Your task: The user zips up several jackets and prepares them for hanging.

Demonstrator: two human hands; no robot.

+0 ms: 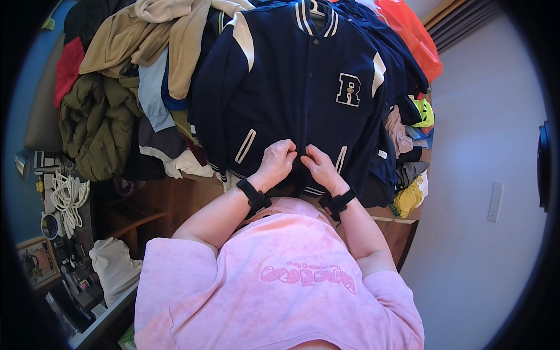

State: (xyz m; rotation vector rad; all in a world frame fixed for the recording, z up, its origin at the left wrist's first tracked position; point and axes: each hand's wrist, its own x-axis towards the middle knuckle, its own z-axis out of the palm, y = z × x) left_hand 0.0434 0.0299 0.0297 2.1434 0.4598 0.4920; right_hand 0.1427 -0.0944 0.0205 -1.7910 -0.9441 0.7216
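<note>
A dark navy varsity jacket [280, 87] lies front up before me, with white shoulder panels, striped trim and a letter patch [349, 90]. A white hanger [315, 8] shows at its collar. Low on the front placket, my left hand [278, 159] pinches the jacket's left side of the opening as seen here. Just across the placket, my right hand [323, 167] grips the other side with thumb and fingers. Snap buttons show higher up the placket; whatever fastener lies between my fingertips is hidden. Black bands circle both wrists.
Piled clothes surround the jacket: a tan garment [127, 39], an olive padded garment [98, 127], and a yellow cloth [409, 199]. An orange-red plastic bag [411, 35] stands at the back right. White cables [70, 197] hang at left; a wall [481, 153] bounds the right.
</note>
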